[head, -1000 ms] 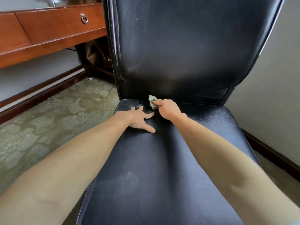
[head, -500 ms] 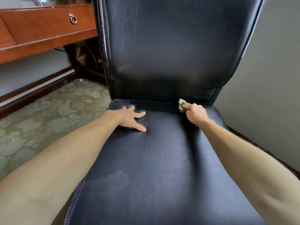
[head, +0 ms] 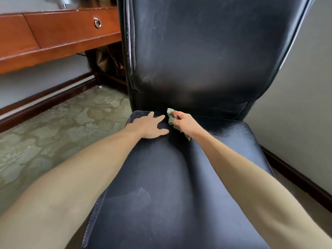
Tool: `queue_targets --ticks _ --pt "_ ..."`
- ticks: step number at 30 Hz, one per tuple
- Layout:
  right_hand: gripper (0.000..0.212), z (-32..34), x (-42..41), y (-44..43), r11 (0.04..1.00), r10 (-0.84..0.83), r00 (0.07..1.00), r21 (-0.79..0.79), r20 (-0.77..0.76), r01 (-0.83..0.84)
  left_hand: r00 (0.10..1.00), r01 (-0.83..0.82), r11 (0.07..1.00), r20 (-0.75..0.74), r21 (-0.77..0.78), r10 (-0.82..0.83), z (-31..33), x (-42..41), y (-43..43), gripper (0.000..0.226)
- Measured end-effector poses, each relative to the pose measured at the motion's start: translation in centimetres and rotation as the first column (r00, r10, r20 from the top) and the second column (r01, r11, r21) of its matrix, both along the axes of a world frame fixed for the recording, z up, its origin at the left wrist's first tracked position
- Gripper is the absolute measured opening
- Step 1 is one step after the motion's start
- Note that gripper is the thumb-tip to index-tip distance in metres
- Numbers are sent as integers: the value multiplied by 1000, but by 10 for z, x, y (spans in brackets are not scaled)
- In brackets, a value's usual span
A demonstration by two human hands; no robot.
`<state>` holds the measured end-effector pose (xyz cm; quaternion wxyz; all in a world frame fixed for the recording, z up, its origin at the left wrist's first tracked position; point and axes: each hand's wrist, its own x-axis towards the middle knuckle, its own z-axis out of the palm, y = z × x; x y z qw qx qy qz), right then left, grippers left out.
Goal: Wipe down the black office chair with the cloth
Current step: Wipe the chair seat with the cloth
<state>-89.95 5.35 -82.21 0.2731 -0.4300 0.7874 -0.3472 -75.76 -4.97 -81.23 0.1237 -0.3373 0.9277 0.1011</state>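
The black office chair point(head: 161, 186) fills the middle of the view, with its tall backrest point(head: 206, 51) rising behind the seat. My right hand point(head: 185, 123) grips a small grey-green cloth point(head: 170, 116) bunched in its fingers, pressed into the crease where the seat meets the backrest, left of centre. My left hand point(head: 150, 125) lies flat with spread fingers on the rear left of the seat, just beside the cloth. Pale dusty smears show on the seat front and on the lower backrest.
A wooden desk point(head: 53, 38) with a ring-pull drawer point(head: 98, 23) stands at the left, behind the chair. Patterned green carpet point(head: 45, 132) covers the floor at the left. A grey wall point(head: 305, 105) with a dark baseboard runs close along the chair's right side.
My right hand has slid the cloth leftward along the seat crease from the right end back to beside my left hand. My left hand has stayed flat on the seat.
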Motion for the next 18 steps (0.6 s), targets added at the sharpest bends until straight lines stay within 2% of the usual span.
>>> queue_targets --ticks 2,4,6,8,10,14,18 --pt "47 1 -8 10 996 -80 997 -48 1 80 997 7 999 -82 -36 -10 -10 -2 1 73" --pt "45 -2 -26 28 987 -157 974 -8 -165 158 984 65 994 -162 -89 -78 -16 -13 6 67" --pt "45 -7 -38 43 978 -121 930 120 -348 172 960 147 983 -221 -112 -169 -18 -30 15 62" --pt "48 -13 -41 53 960 -33 898 236 -439 151 943 219 971 -234 -92 -235 -17 -50 27 58" --pt "50 -19 -38 54 952 30 878 280 -477 120 944 257 965 -199 -55 -263 -18 -63 36 57" --pt "49 -21 -34 48 941 73 834 314 -547 123 965 232 973 -120 -17 -232 -21 -67 33 59" --pt "50 -15 -34 52 929 44 866 339 -499 148 981 169 984 -88 -53 -174 -16 -58 22 57"
